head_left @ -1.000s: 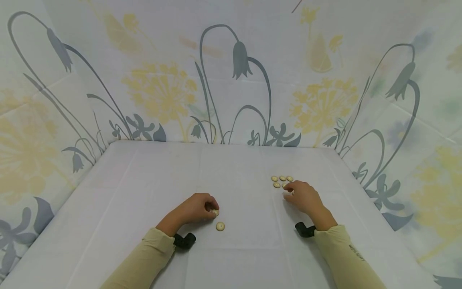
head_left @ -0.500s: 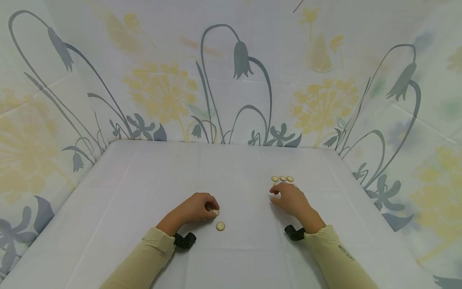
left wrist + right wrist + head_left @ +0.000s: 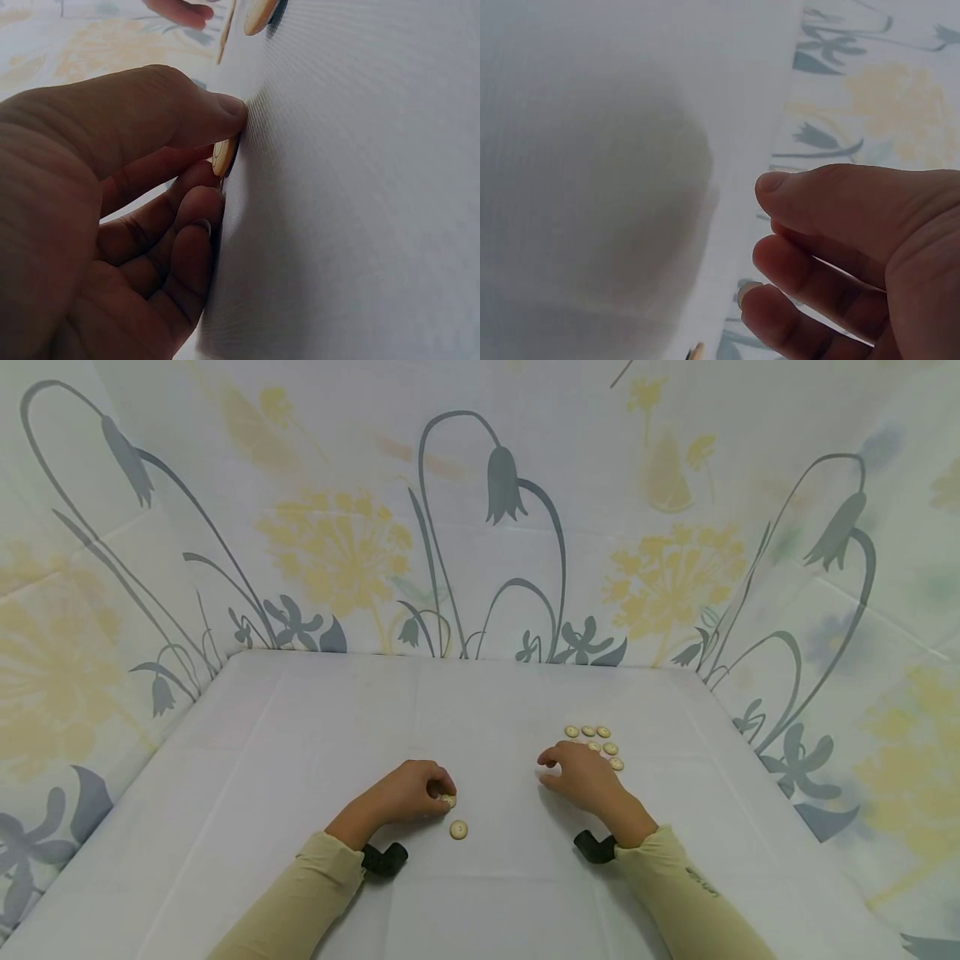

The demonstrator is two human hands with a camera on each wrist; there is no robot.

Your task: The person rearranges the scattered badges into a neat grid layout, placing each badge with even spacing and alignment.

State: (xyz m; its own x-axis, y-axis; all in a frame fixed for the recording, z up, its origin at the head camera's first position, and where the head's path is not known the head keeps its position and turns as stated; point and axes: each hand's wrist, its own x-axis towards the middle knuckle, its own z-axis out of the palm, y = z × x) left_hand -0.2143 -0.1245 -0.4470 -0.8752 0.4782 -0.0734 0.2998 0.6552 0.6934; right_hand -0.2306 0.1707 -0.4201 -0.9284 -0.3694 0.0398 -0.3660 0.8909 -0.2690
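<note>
In the head view my left hand point(image 3: 405, 793) is at the middle of the table, its thumb and index finger pinching a pale yellow button point(image 3: 448, 800). The left wrist view shows that button point(image 3: 223, 156) at the thumb tip, tilted edge-on close to the cloth. Just nearer the body lies a second loose button point(image 3: 458, 830). My right hand point(image 3: 583, 777) is held over the table in front of a group of buttons point(image 3: 594, 747), partly hiding them. Thumb and fingers are apart and loosely bent in the right wrist view, with nothing between them.
The buttons lie in rows at the right, with a back-row button point(image 3: 588, 731) and a front-right one point(image 3: 617, 764) showing. A white cloth point(image 3: 480, 910) covers the table. Flower-printed fabric point(image 3: 480, 568) stands behind and at both sides. Black wrist cameras point(image 3: 385, 860) sit at both cuffs.
My right hand has moved left and slightly toward me, away from the button rows, uncovering buttons on their right side. My left hand stays in place with its button.
</note>
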